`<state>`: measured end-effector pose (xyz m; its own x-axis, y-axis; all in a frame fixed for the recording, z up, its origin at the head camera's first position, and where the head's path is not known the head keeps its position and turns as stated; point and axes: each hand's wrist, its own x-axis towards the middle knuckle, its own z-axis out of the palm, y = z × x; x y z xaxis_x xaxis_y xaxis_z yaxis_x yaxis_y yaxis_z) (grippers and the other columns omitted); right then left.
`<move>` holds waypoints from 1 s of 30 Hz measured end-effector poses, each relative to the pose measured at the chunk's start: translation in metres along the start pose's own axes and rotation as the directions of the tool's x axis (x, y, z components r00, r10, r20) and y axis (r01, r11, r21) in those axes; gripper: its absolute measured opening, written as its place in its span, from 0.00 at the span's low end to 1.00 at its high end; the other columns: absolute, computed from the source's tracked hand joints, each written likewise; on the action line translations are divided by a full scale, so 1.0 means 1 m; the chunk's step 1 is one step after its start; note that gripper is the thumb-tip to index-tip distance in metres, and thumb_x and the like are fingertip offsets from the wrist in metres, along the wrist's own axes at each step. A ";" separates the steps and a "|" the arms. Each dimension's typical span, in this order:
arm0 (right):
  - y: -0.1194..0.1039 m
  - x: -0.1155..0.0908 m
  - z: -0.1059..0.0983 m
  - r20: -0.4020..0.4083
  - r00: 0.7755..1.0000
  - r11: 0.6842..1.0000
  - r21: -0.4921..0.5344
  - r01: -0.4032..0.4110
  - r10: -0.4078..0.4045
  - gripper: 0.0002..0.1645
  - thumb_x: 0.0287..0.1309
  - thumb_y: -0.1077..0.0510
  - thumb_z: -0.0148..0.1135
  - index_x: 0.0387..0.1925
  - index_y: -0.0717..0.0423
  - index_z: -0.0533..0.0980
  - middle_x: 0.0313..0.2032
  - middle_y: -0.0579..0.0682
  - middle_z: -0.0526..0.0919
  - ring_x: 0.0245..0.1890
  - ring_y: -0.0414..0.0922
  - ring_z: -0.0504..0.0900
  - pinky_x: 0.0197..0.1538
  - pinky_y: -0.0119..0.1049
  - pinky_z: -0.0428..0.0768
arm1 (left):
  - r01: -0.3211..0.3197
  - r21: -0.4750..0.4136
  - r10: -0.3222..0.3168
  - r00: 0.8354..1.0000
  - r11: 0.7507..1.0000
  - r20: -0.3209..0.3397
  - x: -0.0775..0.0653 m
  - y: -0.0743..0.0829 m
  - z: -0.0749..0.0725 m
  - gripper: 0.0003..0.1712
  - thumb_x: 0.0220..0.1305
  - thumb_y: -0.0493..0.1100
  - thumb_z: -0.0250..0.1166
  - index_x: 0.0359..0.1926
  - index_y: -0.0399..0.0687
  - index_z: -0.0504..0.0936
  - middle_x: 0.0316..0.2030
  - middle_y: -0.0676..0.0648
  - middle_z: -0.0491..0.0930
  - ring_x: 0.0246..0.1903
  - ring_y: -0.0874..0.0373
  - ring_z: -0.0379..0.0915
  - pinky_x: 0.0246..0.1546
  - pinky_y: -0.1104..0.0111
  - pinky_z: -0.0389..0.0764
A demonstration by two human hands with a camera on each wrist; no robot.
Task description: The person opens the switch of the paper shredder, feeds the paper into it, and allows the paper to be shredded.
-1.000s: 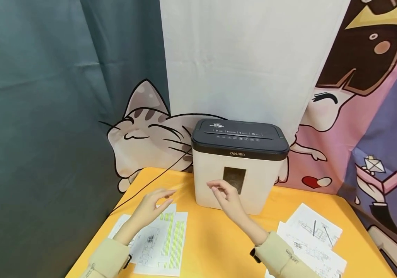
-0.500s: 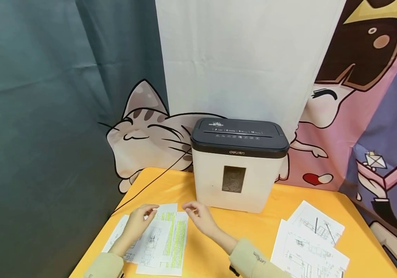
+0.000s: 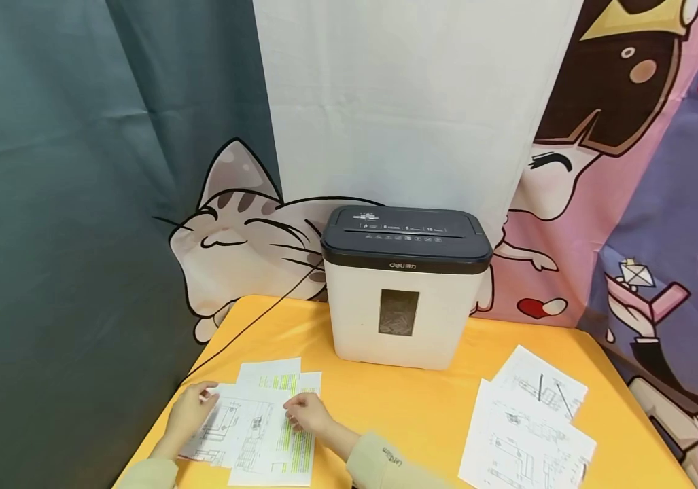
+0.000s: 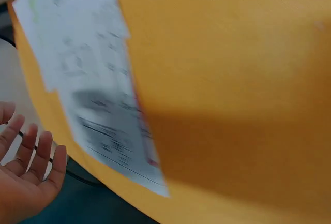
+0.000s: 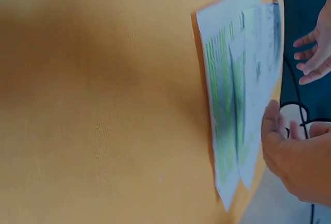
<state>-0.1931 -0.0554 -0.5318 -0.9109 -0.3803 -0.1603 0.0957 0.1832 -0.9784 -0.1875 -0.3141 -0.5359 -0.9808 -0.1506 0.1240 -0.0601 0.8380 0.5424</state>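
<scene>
Several overlapping printed sheets (image 3: pixel 245 435) lie on the left of the table, some with line drawings, others with text highlighted in yellow-green. My left hand (image 3: pixel 186 415) is over their left edge, fingers loosely bent and nothing held. In the left wrist view the left hand (image 4: pixel 31 175) shows relaxed, spread fingers beside the far sheet. Over the highlighted right side of the pile hovers my right hand (image 3: pixel 312 414), loosely curved. The right wrist view shows the right hand (image 5: pixel 292 157) with nothing between thumb and fingers, and the left hand (image 5: pixel 316 53) beyond the sheets (image 5: pixel 222 105).
A white paper shredder (image 3: pixel 349 319) with a dark top and small window stands at the back middle. Its black cord (image 3: pixel 251 324) runs along the left. More printed sheets (image 3: pixel 526 428) lie on the right of the yellow table (image 3: pixel 397 407). Printed curtains hang behind.
Both hands have come down from in front of the shredder and moved left, and are now over the left pile. The head view has turned slightly right. The sheets lie as before.
</scene>
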 end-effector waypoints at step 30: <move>0.013 -0.005 0.021 -0.136 0.959 0.931 0.306 -0.199 0.249 0.27 0.59 0.66 0.48 0.56 0.82 0.58 0.45 0.65 0.72 0.27 0.41 0.65 0.34 0.31 0.71 | 0.300 0.185 -0.338 0.914 0.936 0.224 0.013 -0.038 -0.011 0.20 0.50 0.41 0.68 0.37 0.29 0.72 0.32 0.34 0.74 0.31 0.44 0.71 0.33 0.55 0.73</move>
<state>-0.1787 -0.0705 -0.5462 -0.9039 -0.1960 -0.3801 0.3932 -0.0312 -0.9189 -0.1958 -0.3533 -0.5458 -0.9179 -0.3031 -0.2561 -0.3851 0.8358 0.3914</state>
